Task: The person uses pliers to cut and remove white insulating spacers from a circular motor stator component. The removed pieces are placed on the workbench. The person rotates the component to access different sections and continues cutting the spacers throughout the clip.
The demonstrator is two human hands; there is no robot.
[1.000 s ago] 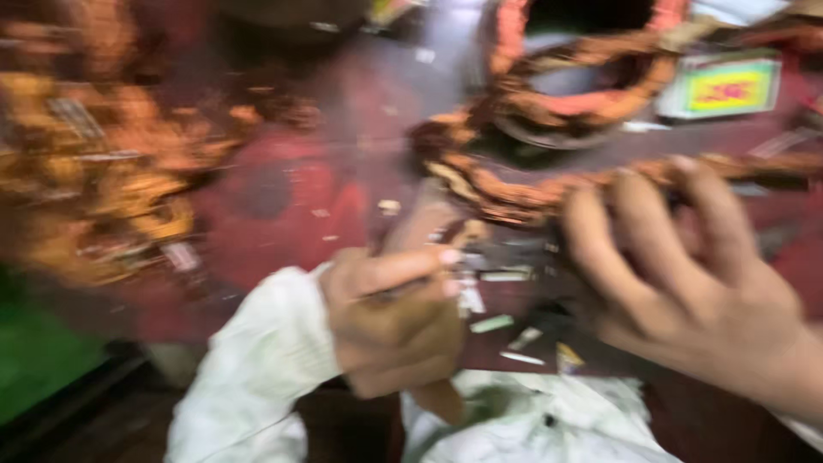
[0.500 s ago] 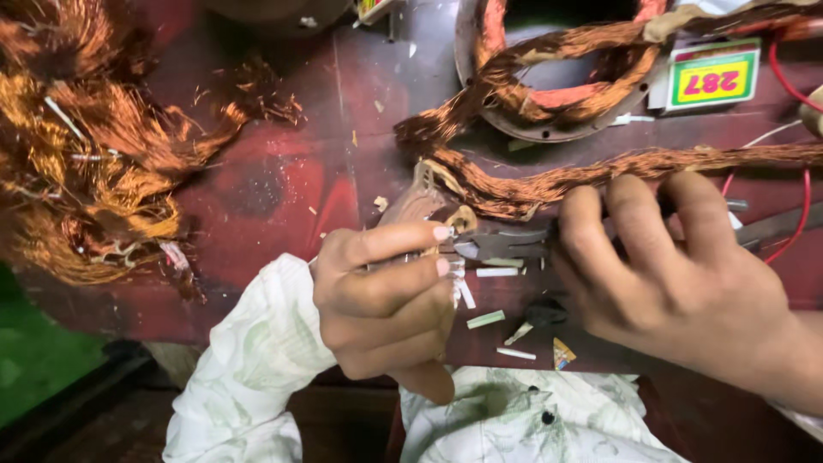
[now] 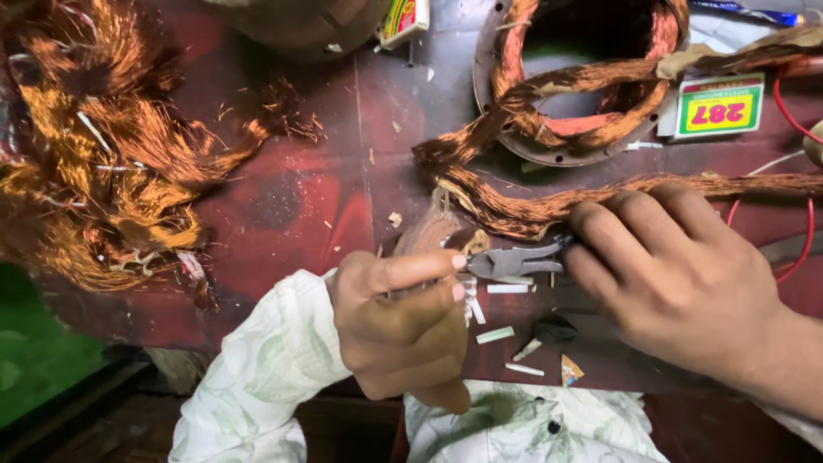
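My left hand [image 3: 399, 326], coming out of a pale patterned sleeve, is closed around the handles of grey pliers [image 3: 514, 260]. Their jaws point right. My right hand [image 3: 677, 283] lies palm down, its fingertips curled onto the near end of a long copper wire bundle [image 3: 600, 193], right at the plier tips. The bundle runs right across the dark red bench and loops up into a round metal stator ring [image 3: 583, 150]. What the jaws bite is hidden by my fingers.
A big tangled heap of loose copper wire [image 3: 111, 171] fills the left side. Short white sleeve pieces [image 3: 495, 334] and a small black bit [image 3: 553, 327] lie by my hands. A small yellow-labelled box [image 3: 716, 105] and red wire [image 3: 806, 231] sit at right.
The blurred view has steadied. My right hand has slid slightly left toward the plier tips; my left hand keeps its grip in about the same place.
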